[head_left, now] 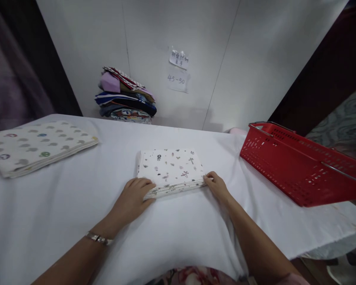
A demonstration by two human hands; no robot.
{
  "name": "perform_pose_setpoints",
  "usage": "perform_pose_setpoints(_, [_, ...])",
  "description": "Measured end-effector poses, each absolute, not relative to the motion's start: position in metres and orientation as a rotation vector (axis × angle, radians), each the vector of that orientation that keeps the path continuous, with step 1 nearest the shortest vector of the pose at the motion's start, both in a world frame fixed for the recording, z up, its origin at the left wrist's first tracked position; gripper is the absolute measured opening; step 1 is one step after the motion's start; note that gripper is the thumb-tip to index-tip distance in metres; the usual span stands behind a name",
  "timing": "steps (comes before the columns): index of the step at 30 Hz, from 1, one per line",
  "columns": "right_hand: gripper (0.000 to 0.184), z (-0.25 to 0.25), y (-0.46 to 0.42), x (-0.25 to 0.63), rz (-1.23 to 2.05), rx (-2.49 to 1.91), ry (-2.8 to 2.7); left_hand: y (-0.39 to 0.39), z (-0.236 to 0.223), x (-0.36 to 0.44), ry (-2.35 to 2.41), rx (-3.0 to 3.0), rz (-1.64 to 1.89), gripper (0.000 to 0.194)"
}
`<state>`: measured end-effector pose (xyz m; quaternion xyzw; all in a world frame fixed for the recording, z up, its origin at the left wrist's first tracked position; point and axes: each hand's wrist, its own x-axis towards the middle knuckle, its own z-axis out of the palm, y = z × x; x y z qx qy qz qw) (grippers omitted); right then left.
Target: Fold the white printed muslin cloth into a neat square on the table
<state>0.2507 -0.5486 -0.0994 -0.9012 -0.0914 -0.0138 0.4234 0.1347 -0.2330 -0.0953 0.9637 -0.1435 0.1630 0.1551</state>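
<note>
Cloth 1 [41,146] is laid folded at far left, with open room seen on the white table [115,166] before the left hand [135,200], by which the near-left corner of cloth 2 [172,166] is pinched. Cloth 2 is folded into a layered rectangle at mid-table; whether any folding is left cannot be told. Its near-right corner is pinched by the right hand [218,188], with a gap to the red basket [273,170] near the right edge.

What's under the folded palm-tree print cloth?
Around its edges, the white table cover shows, and the folded palm-tree print cloth appears to lie directly on it. The area beneath is covered, so anything flat there can't be seen.
</note>
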Motion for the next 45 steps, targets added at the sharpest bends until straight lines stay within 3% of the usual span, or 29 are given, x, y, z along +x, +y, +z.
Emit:
perform_pose_setpoints(7, [0.039, -0.090, -0.548, 0.274, 0.265, -2.269, -0.149, -0.234, -0.089, 0.129, -0.407, 2.755, 0.425, 0.035])
perform_pose_setpoints(11, [0.032, -0.082, -0.546, 0.282, 0.408, -2.229, -0.123, -0.232, -0.086, 0.126, -0.421, 2.722, 0.406, 0.046])
perform_pose_setpoints(21, [0.043, -0.085, -0.563, 0.257, 0.460, -2.040, -0.092, -0.239, -0.076, 0.118, -0.483, 2.613, 0.297, 0.055])
perform_pose_setpoints(26, [0.054, -0.098, -0.574, 0.261, 0.312, -2.358, -0.257, -0.241, -0.067, 0.114, -0.445, 2.555, 0.250, 0.031])
perform_pose_setpoints(30, [0.050, -0.081, -0.560, 0.252, -0.099, -2.540, -0.626, -0.243, -0.066, 0.115, -0.409, 2.521, 0.339, 0.019])
perform_pose_setpoints(34, [0.049, -0.074, -0.524, 0.236, -0.349, -2.449, -1.038, -0.245, -0.069, 0.115, -0.317, 2.538, 0.388, 0.026])
perform_pose_setpoints(38, [0.060, -0.104, -0.505, 0.233, -0.353, -2.507, -1.395, -0.245, -0.072, 0.116, -0.241, 2.526, 0.356, 0.027])
perform_pose_setpoints(45, [0.071, -0.133, -0.509, 0.233, -0.487, -2.564, -1.488, -0.233, -0.076, 0.122, -0.083, 2.408, 0.345, 0.025])
